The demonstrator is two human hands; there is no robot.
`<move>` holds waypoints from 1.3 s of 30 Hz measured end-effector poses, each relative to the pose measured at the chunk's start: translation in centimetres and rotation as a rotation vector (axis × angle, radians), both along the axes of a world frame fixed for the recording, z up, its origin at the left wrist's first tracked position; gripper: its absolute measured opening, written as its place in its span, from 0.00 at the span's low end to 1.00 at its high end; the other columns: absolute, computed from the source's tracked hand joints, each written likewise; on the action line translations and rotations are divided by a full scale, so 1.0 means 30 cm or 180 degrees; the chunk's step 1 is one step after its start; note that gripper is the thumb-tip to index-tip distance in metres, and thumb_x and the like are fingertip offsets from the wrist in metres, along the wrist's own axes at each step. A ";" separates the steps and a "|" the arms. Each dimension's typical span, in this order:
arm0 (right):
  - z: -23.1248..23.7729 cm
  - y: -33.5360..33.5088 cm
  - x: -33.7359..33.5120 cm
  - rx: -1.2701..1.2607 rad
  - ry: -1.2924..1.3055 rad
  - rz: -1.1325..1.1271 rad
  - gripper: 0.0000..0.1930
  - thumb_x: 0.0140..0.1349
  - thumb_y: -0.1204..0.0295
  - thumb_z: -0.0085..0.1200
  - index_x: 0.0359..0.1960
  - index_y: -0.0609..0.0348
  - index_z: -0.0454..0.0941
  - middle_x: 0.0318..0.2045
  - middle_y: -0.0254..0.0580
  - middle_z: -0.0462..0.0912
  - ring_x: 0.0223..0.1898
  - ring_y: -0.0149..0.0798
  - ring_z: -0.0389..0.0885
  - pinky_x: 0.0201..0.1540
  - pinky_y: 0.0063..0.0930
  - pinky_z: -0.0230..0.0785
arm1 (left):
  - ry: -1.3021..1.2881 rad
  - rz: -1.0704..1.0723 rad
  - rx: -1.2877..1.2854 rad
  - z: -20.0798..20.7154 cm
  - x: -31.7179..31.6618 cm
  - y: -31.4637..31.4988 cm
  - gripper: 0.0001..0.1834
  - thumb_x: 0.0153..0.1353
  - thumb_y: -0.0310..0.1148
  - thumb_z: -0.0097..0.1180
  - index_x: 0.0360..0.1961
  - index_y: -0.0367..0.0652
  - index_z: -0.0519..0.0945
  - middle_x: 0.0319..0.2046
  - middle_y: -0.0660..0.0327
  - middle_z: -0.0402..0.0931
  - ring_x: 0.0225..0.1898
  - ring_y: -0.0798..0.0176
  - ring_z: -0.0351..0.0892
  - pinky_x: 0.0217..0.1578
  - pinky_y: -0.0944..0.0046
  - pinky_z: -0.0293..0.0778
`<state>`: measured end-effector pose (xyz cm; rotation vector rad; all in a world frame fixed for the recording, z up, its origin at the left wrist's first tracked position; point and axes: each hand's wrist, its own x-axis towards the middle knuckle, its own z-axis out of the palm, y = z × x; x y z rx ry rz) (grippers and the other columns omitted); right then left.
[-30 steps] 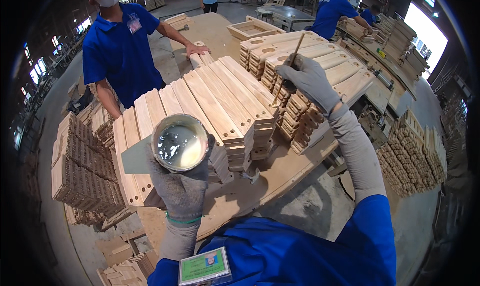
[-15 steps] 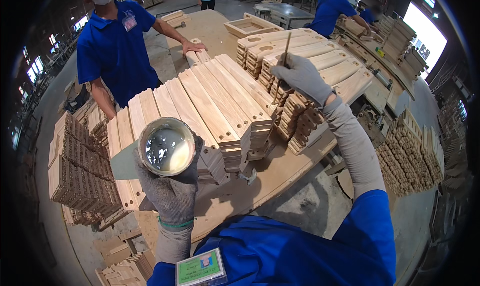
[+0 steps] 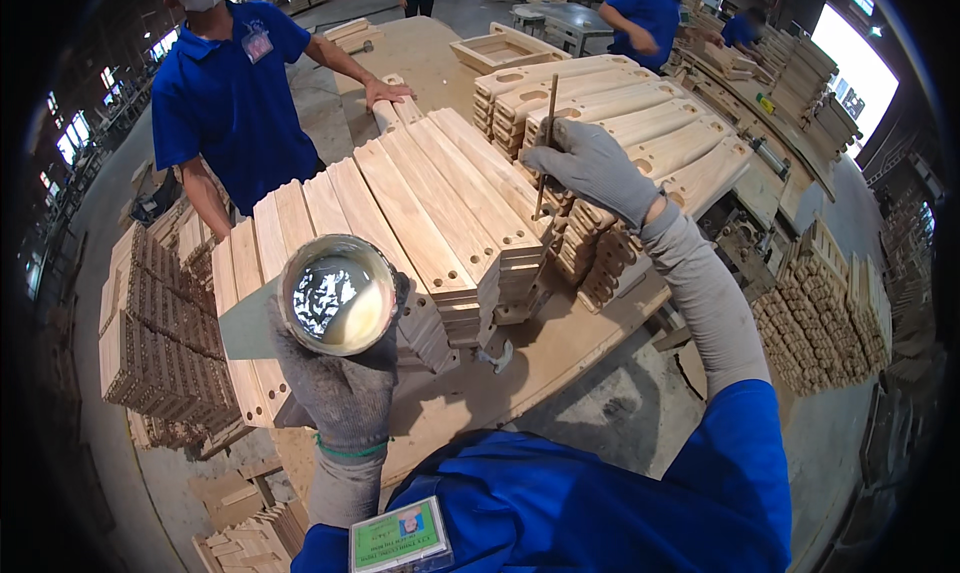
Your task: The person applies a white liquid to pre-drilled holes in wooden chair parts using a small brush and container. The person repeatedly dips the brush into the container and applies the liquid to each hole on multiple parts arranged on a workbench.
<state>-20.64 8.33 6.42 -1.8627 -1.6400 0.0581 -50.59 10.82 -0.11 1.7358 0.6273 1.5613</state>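
Observation:
My left hand [image 3: 345, 398], in a grey knit glove, is closed around a round cup [image 3: 287, 308] of milky white liquid, its opening tilted toward me. A flat grey-green piece [image 3: 250, 325] sticks out behind the cup; how it is held is hidden. Gloved too, my right hand [image 3: 600, 171] pinches a thin brown stick [image 3: 551, 113], which stands nearly upright. The stick's lower tip is at the near end of the rightmost board in a row of pale wooden boards [image 3: 405, 198]. Several boards have paired dark holes at their near ends.
Curved slats with oval cutouts [image 3: 600, 103] are stacked on the right of the bench [image 3: 470, 398]. Across from me, a co-worker in blue [image 3: 245, 103] rests a hand on wood pieces. More wood stacks stand at left [image 3: 165, 363] and right [image 3: 825, 308]. A metal clamp [image 3: 497, 357] pokes out below the boards.
My right hand has shifted slightly left, and the stick has become more upright, its tip a little further left. The cup has barely moved. A far worker in blue has moved left.

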 end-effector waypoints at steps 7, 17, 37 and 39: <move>-0.019 0.019 0.051 -0.0092 0.0221 -0.0112 0.23 0.56 0.52 0.51 0.31 0.67 0.75 0.20 0.51 0.75 0.24 0.49 0.75 0.31 0.38 0.66 | -0.0708 -0.0727 -0.0776 0.009 0.014 -0.012 0.30 0.57 0.18 0.54 0.60 0.40 0.59 0.56 0.53 0.61 0.56 0.55 0.67 0.55 0.45 0.71; 0.042 -0.096 0.031 0.0345 0.0886 -0.0260 0.17 0.57 0.61 0.52 0.33 0.68 0.76 0.24 0.44 0.79 0.28 0.33 0.79 0.31 0.27 0.69 | -0.1283 -0.1201 -0.1763 0.016 0.062 -0.010 0.30 0.53 0.20 0.59 0.56 0.37 0.61 0.53 0.55 0.65 0.53 0.60 0.69 0.54 0.59 0.71; -0.002 -0.283 -0.334 0.1186 0.2477 0.1379 0.08 0.56 0.79 0.57 0.37 0.68 0.75 0.32 0.45 0.81 0.31 0.30 0.81 0.33 0.23 0.77 | 0.1106 -0.0234 0.1027 -0.014 0.051 -0.006 0.41 0.48 0.25 0.64 0.61 0.34 0.55 0.56 0.50 0.64 0.57 0.55 0.66 0.58 0.59 0.61; -0.024 -0.293 -0.360 0.0864 0.2129 0.0918 0.08 0.57 0.79 0.57 0.37 0.67 0.75 0.32 0.45 0.81 0.31 0.30 0.81 0.31 0.22 0.76 | 0.1358 0.0146 0.1068 0.032 0.046 -0.022 0.38 0.47 0.26 0.66 0.58 0.36 0.59 0.52 0.51 0.68 0.55 0.55 0.68 0.55 0.60 0.63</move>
